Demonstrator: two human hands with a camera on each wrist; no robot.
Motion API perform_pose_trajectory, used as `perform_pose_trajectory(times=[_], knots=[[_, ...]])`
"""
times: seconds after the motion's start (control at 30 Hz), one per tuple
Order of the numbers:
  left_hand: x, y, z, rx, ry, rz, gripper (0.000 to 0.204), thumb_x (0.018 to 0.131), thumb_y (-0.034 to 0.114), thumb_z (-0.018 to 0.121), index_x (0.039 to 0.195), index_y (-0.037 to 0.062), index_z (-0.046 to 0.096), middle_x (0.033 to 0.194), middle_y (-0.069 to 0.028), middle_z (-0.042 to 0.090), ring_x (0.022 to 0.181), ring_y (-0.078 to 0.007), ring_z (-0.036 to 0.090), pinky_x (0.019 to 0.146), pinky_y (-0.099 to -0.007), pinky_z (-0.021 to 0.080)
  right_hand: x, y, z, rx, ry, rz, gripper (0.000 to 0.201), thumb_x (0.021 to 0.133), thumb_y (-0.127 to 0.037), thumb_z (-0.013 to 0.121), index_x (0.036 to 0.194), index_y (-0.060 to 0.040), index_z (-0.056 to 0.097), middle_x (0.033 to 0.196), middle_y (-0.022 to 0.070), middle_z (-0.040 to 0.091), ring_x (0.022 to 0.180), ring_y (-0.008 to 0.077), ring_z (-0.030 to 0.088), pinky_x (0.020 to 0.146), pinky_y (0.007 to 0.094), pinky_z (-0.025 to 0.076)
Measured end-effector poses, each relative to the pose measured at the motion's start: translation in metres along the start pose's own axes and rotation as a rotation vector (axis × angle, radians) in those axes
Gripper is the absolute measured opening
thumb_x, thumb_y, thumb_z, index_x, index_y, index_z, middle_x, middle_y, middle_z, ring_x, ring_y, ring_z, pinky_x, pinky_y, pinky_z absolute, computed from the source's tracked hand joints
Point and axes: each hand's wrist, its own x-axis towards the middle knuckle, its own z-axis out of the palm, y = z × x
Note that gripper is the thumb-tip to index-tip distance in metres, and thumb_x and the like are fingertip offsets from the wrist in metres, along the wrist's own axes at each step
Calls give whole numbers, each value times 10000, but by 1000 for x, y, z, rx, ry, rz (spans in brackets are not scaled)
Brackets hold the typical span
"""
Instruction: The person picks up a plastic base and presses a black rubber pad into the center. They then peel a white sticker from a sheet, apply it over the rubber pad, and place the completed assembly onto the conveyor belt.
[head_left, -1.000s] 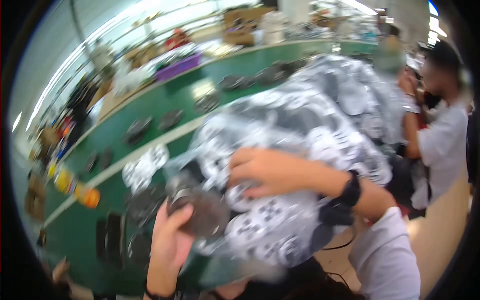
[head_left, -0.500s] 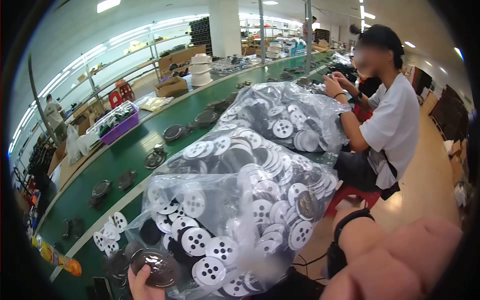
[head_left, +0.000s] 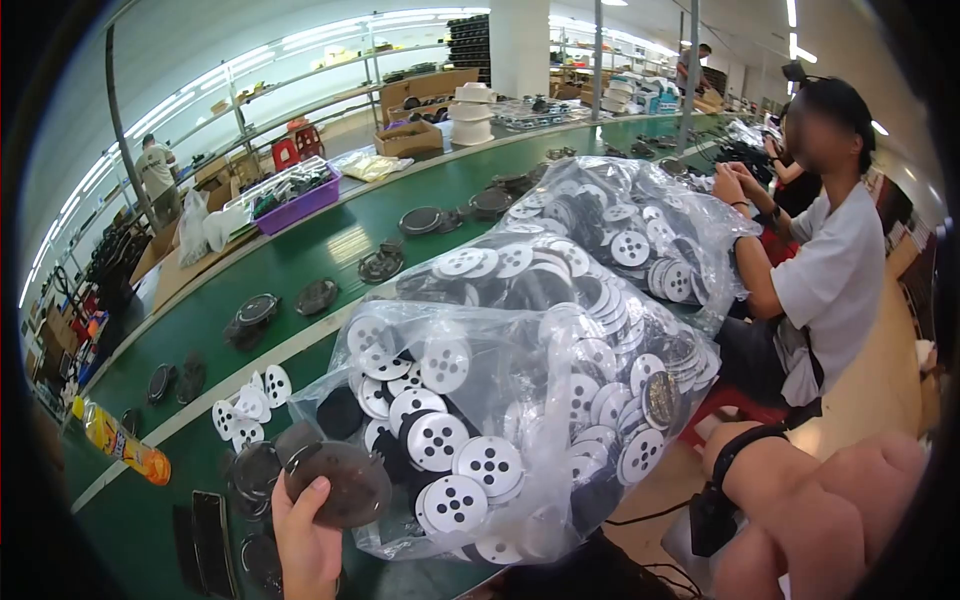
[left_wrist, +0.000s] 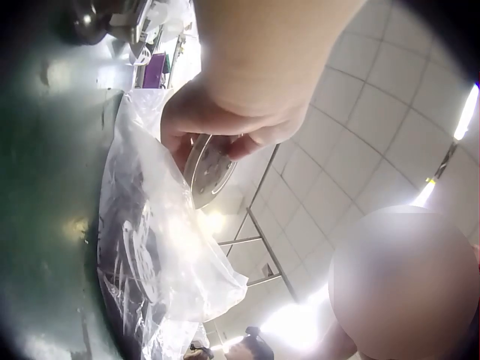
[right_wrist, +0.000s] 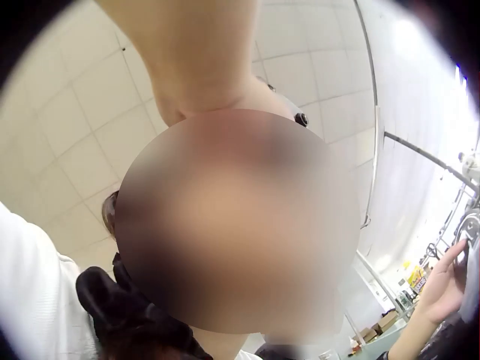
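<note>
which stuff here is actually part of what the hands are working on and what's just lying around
In hand:
- left hand, gripping the dark round metal disc
- clear plastic bag of white perforated discs beside it

Lying about:
- purple plastic bin
- orange snack packet
- second clear bag of discs
- loose white discs on the green conveyor belt

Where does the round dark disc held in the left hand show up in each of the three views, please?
Head: disc at lower left, beside the clear bag.
Left wrist: disc upper centre, pinched edge-on under the left hand.
Right wrist: not in view.
Shared landmark: the clear bag of discs, at left in the left wrist view.
</note>
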Motion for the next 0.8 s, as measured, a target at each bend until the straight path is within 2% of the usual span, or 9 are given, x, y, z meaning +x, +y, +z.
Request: perform_pose_trajectory(times=[0.2,0.27,0.3,0.33,0.57,0.7,0.77,0.8], knots=[[-2,-1,0,61,-64,17,293,775,34,527,1065,2,497,962,-96,579,881,-200,565,833,-341,443,11,-34,-14,-219,-13,-75,208,736,-113,631,918,-30,574,944,85,570,859,187,531,734,296,425],[-2,-3,-4,50,27,54,308,775,34,529,1078,-5,491,969,-99,580,895,-206,566,830,-344,449,14,-46,-20,-320,-3,-120,215,734,-115,631,923,-30,571,951,86,566,867,188,528,739,296,422],[-6,8,1,91,46,-59,344,811,0,517,1151,-23,468,1077,-138,559,1016,-260,538,894,-391,432,16,-51,-27,-375,6,-140,219,734,-116,631,926,-30,570,954,86,565,871,188,526,742,297,421],[-7,9,2,88,40,-62,344,811,0,517,1151,-23,468,1077,-138,559,1016,-260,538,894,-391,432,16,-55,-34,-440,18,-156,222,733,-117,631,928,-30,569,957,87,563,875,189,525,745,297,419],[-7,9,1,92,75,-10,347,802,5,538,1142,-22,476,1106,-146,547,1011,-299,540,891,-414,438,25,-83,-125,-1091,247,-217,247,728,-123,630,946,-30,560,980,90,552,902,191,513,764,300,409],[-4,3,-1,97,69,30,389,800,13,565,1170,-25,451,1103,-139,539,1004,-279,533,893,-390,424,55,-94,-171,-1252,328,-223,261,725,-127,630,956,-30,555,993,93,546,918,192,507,775,301,404],[-3,1,3,84,-13,98,331,777,40,533,1100,-11,481,987,-101,577,918,-211,564,832,-350,455,56,-88,-183,-1255,358,-223,269,724,-129,630,961,-30,552,999,94,542,926,193,503,780,302,401],[-4,2,4,81,-3,96,347,781,31,532,1120,-11,472,1002,-100,576,935,-215,563,835,-355,458,54,-86,-185,-1259,368,-214,272,723,-130,630,964,-30,551,1002,94,541,929,193,502,783,303,399]])
